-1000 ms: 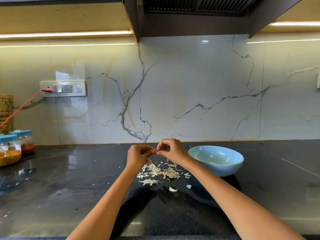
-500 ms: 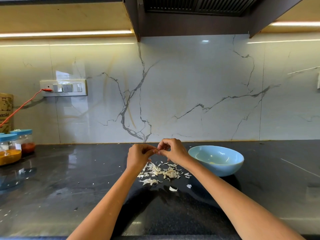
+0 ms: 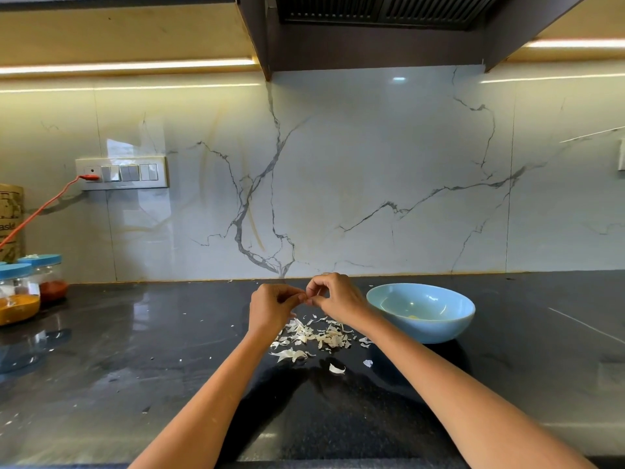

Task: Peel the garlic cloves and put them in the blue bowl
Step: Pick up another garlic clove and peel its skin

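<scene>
The tabletop (image 3: 135, 384) is the largest thing here, a dark polished stone with a glossy, slippery surface. If the clove escapes from the fingers, I judge it could slide or roll away on such a smooth surface, toward the near edge.

The blue bowl (image 3: 449, 330) stands on the right, just beside the right wrist. It is round, smooth and glazed, probably ceramic, with a small pale yellowish thing at its bottom that I cannot identify for sure. The forearm is close to its rim, so a careless move could push the bowl or tip it.

The pile of garlic skins (image 3: 314, 335) lies below the hands. They are thin, dry, papery flakes, very light; a breath or a quick movement of the arm may scatter them, also into the bowl.

The left hand (image 3: 270, 308) and the right hand (image 3: 334, 297) meet above the pile, both with curled fingers pinching something very small between them, most likely a garlic clove, but it is hidden by the fingertips. A smooth peeled clove can squirt out when pressed too hard.
</scene>
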